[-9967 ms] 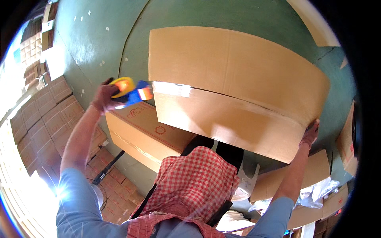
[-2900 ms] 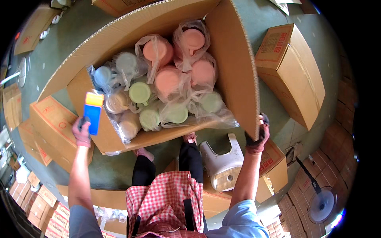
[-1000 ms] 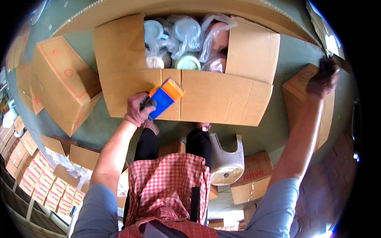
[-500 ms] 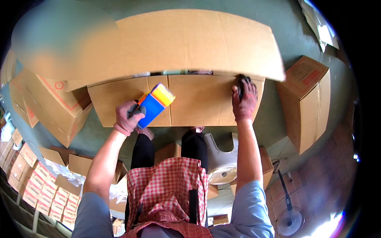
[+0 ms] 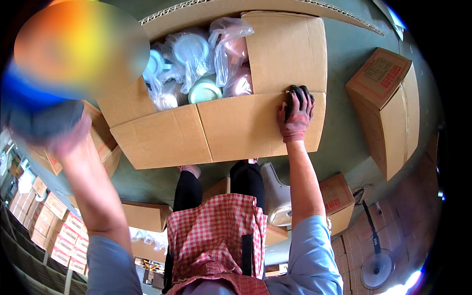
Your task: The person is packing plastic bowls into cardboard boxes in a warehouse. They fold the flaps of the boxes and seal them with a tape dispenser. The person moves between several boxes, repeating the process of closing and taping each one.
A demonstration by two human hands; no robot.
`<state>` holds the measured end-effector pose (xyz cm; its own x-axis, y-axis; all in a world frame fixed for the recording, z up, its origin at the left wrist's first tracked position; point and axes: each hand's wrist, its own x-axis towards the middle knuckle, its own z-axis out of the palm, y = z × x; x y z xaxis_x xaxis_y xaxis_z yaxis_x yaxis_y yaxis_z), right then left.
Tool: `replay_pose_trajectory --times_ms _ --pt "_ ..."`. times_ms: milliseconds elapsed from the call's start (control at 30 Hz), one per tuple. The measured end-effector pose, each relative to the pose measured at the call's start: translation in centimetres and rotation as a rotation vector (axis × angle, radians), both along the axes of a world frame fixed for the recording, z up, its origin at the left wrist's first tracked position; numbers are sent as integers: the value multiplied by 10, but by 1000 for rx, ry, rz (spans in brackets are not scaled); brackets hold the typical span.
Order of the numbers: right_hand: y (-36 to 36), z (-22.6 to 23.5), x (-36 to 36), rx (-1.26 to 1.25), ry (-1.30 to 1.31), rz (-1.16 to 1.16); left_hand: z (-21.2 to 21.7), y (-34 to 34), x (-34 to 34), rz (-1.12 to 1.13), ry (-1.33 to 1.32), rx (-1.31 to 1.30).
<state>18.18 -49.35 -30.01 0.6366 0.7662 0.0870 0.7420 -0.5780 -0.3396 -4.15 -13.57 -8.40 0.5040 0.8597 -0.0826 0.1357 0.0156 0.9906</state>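
A large open cardboard carton [image 5: 167,140] stands in front of me. Inside lie plastic-bagged round items: a light blue one [image 5: 191,48], a mint green one [image 5: 205,92] and pink ones [image 5: 235,48]. My gloved right hand [image 5: 297,115] rests on the carton's near right corner, fingers apart and lying over the fold by the right flap [image 5: 287,51]. My gloved left hand [image 5: 51,125] is raised at the far left, blurred by motion. It is closed on a blue block-shaped object [image 5: 29,96] with a yellow-orange end, partly lost in a blurred patch.
The far flap [image 5: 265,7] stands up along the top, its corrugated edge showing. Closed cartons stand to the right [image 5: 393,113] and left [image 5: 105,142]. A grey plastic stool [image 5: 275,191] is beside my legs. A fan [image 5: 377,269] and stacked boxes [image 5: 71,241] are further back.
The far flap has swung up and away, uncovering the bagged items. My left hand has moved up and left with the blue and yellow object. My right hand stays at the carton's corner.
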Motion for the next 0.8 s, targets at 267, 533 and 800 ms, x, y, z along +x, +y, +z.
replay_pose_trajectory --times_ms 267,533,800 --pt "-14 -1 -1 69 7 -14 -140 -143 15 66 471 -310" --pt "-30 2 5 130 77 7 -163 -160 1 52 321 -142" --pt "-39 82 7 388 540 -292 -163 -161 9 -61 442 98"
